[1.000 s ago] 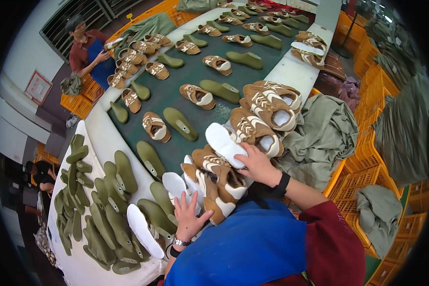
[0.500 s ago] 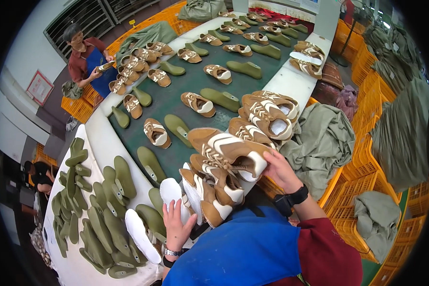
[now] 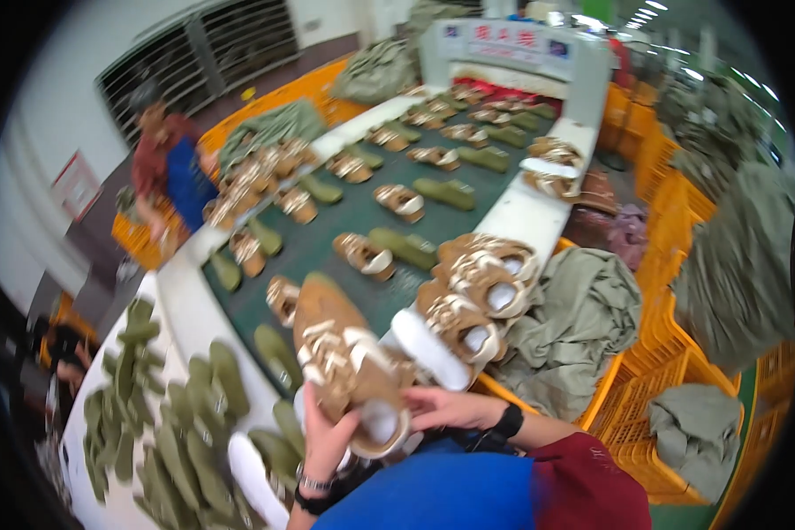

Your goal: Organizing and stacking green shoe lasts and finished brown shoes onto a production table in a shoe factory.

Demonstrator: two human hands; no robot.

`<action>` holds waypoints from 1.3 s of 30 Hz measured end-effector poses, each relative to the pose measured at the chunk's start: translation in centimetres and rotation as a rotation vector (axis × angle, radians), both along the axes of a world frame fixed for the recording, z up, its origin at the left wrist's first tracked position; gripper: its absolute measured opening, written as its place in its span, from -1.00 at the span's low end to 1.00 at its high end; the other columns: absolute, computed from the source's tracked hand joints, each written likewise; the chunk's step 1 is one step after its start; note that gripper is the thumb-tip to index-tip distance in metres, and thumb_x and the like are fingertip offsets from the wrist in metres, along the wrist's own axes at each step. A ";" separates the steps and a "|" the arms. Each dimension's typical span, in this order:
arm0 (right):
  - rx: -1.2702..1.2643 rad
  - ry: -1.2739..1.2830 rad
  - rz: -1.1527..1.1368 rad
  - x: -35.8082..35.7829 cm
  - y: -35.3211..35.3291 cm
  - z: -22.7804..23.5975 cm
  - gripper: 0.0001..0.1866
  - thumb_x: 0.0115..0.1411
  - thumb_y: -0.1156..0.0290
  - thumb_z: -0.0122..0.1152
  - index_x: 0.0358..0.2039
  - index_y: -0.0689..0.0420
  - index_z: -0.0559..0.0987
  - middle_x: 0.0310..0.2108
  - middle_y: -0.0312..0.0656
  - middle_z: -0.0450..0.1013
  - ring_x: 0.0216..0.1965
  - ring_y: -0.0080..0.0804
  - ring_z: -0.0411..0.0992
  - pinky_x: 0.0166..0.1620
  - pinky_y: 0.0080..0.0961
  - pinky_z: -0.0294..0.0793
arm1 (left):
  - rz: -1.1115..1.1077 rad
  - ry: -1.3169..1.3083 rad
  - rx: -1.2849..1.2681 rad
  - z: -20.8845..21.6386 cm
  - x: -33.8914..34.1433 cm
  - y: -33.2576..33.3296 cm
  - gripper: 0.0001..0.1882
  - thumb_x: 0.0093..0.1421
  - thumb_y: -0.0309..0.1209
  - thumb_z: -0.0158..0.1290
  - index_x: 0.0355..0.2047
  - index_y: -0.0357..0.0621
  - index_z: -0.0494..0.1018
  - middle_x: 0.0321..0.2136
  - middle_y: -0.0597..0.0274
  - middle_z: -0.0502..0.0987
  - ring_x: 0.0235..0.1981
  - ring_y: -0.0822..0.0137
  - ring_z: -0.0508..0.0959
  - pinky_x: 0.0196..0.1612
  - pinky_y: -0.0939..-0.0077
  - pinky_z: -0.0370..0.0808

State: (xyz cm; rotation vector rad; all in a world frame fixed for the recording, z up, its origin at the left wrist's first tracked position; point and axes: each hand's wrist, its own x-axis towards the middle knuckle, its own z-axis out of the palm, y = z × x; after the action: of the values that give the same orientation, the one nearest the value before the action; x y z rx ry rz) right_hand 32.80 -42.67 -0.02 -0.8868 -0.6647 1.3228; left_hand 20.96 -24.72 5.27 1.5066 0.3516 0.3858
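Observation:
A brown sneaker with white stripes and laces [image 3: 340, 344] is raised before me, its toe pointing away. My left hand [image 3: 325, 433] grips its side near the heel, thumb across the collar. My right hand [image 3: 455, 409] holds the heel from the other side, fingertips against it. White shows inside the shoe's opening. Beyond my right hand, a white sole-shaped piece [image 3: 428, 349] leans against a cluster of similar sneakers [image 3: 488, 274]. Left of my left hand, another white sole-shaped piece [image 3: 254, 477] lies beside green shoe lasts [image 3: 185, 442]. The held shoe partly hides others behind it.
A green conveyor belt [image 3: 314, 234] carries sneakers and lasts in rows. Orange crates [image 3: 649, 406] draped with grey-green cloth [image 3: 574, 327] line the right. A person in a blue apron [image 3: 185, 181] stands beyond the belt at left, near a row of sneakers [image 3: 261, 172].
The sneaker has swung left and turned toe-away. My left hand has left the white piece and now grips the shoe. My right hand has moved down and left. The view has shifted and blurred.

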 end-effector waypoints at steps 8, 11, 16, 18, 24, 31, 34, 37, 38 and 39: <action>-0.058 -1.181 -0.444 -0.7 1.3 1.4 -0.21 0.02 0.27 0.20 0.22 0.01 0.03 -0.09 -0.03 0.25 -0.16 -0.19 0.34 -0.08 -0.40 0.34 | 0.007 0.159 0.481 0.2 -0.9 -1.3 -0.25 -0.05 -0.49 0.06 0.14 -0.31 -0.02 -0.01 -0.11 0.24 0.00 0.07 0.32 0.03 0.36 0.27; -0.095 -1.157 -0.513 -1.7 1.3 2.1 -0.25 -0.01 0.25 0.20 0.19 -0.01 0.11 -0.10 -0.04 0.26 -0.12 -0.13 0.32 -0.07 -0.36 0.33 | -0.007 0.346 0.658 4.8 -1.6 -3.2 -0.26 -0.02 -0.37 0.07 0.13 -0.36 0.01 -0.04 -0.19 0.27 -0.01 -0.04 0.30 0.04 0.27 0.24; 0.095 -1.427 -0.811 -1.6 2.4 2.2 -0.54 -0.06 0.37 0.15 -0.08 0.15 0.41 -0.19 -0.13 0.33 -0.19 -0.21 0.38 -0.17 -0.40 0.43 | -0.084 0.446 0.500 4.7 -1.3 -2.4 -0.25 -0.03 -0.36 0.07 0.12 -0.38 0.00 -0.01 -0.27 0.24 0.01 -0.05 0.29 0.04 0.30 0.24; 0.067 -1.409 -0.822 -2.0 2.4 1.9 -0.56 -0.05 0.38 0.13 -0.09 0.16 0.41 -0.23 -0.14 0.35 -0.24 -0.22 0.39 -0.22 -0.41 0.44 | -0.116 0.494 0.465 4.7 -1.2 -2.2 -0.25 -0.02 -0.36 0.06 0.13 -0.38 -0.01 -0.02 -0.27 0.25 0.01 -0.04 0.30 0.02 0.31 0.26; 0.063 -1.418 -0.903 -1.8 2.2 2.4 -0.59 -0.03 0.40 0.09 -0.09 0.16 0.40 -0.38 -0.17 0.36 -0.39 -0.24 0.41 -0.38 -0.42 0.47 | -0.093 0.366 0.274 3.6 -1.7 -2.8 -0.26 -0.01 -0.39 0.09 0.14 -0.33 0.00 0.04 -0.22 0.18 0.01 -0.03 0.30 0.00 0.30 0.29; -0.080 -1.432 -1.028 -0.2 2.6 3.2 -0.51 -0.05 0.44 0.10 -0.01 0.08 0.36 -0.50 -0.23 0.32 -0.57 -0.32 0.38 -0.56 -0.46 0.41 | -0.297 -0.049 0.905 1.8 -2.3 -1.7 -0.15 -0.27 -0.43 0.30 0.08 -0.13 0.16 0.12 -0.19 0.04 0.07 -0.09 0.20 0.04 0.20 0.24; -0.062 -1.491 -1.008 -0.5 2.8 2.5 -0.51 -0.04 0.44 0.10 -0.01 0.07 0.36 -0.50 -0.24 0.32 -0.55 -0.32 0.38 -0.55 -0.47 0.41 | -0.228 -0.076 0.990 0.8 -2.4 -1.6 -0.24 -0.28 -0.44 0.32 -0.01 -0.13 0.24 0.12 -0.20 0.04 0.06 -0.13 0.21 0.02 0.19 0.26; -0.084 -1.529 -0.943 -0.7 2.7 1.9 -0.52 0.00 0.40 0.10 0.01 0.02 0.36 -0.47 -0.24 0.32 -0.52 -0.32 0.38 -0.52 -0.47 0.42 | -0.257 -0.093 0.940 0.4 -2.6 -1.4 -0.29 -0.27 -0.45 0.31 -0.04 -0.14 0.28 0.12 -0.21 0.05 0.05 -0.14 0.22 0.02 0.20 0.26; -0.094 -1.479 -0.900 -0.9 2.6 2.1 -0.53 0.03 0.36 0.10 0.02 0.00 0.35 -0.45 -0.24 0.32 -0.49 -0.31 0.39 -0.50 -0.47 0.43 | -0.212 -0.086 0.952 0.4 -2.7 -1.5 -0.32 -0.26 -0.47 0.30 -0.06 -0.13 0.30 0.11 -0.21 0.05 0.04 -0.15 0.24 0.02 0.21 0.27; -0.100 -1.427 -0.852 -1.3 2.5 2.5 -0.54 0.05 0.33 0.10 0.02 -0.02 0.35 -0.42 -0.23 0.32 -0.47 -0.31 0.39 -0.47 -0.46 0.44 | -0.208 -0.090 0.952 0.4 -2.8 -1.7 -0.32 -0.26 -0.47 0.30 -0.06 -0.13 0.30 0.11 -0.21 0.05 0.04 -0.15 0.24 0.02 0.21 0.27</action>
State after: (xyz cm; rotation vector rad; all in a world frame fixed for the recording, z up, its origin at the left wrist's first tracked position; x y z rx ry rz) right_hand 31.53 -40.18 2.43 -1.9036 -1.0748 -0.2186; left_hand 18.16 -26.41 5.71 2.4161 -0.0986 0.4818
